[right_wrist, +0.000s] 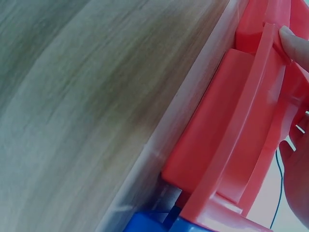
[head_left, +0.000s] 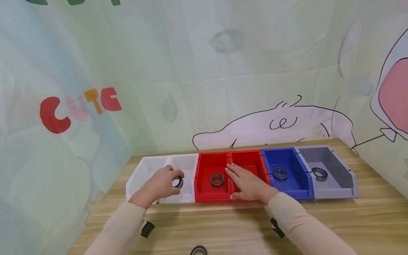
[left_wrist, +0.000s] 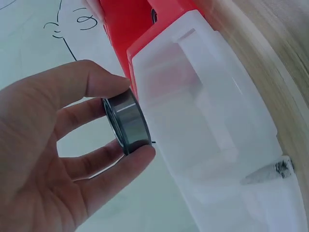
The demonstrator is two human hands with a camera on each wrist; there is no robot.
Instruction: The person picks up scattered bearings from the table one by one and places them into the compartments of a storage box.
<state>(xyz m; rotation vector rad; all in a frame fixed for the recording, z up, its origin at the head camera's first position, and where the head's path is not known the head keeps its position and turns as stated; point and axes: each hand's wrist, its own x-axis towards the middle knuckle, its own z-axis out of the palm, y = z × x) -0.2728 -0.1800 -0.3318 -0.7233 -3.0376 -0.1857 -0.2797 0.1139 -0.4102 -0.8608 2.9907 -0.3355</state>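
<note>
My left hand [head_left: 160,183] pinches a ball bearing [left_wrist: 129,120] between thumb and fingertips, over the right-hand white bin [head_left: 188,166]. In the left wrist view the ring is tilted, its shiny outer rim turned toward the bin. My right hand [head_left: 250,184] reaches over the right-hand red bin [head_left: 259,166], fingers extended and thumb low by the bin's front. The right wrist view has the thumb [right_wrist: 293,47] right at the red rim, with the other fingers over the bin. Part of that bin's inside is hidden under the hand.
Single bearings lie in the left red bin [head_left: 204,191], the blue bin [head_left: 298,193] and the grey bin [head_left: 338,192]. Another bearing [head_left: 199,250] is on the wooden table [head_left: 223,226] at the near edge of view. A printed cloth [head_left: 165,117] hangs behind the row.
</note>
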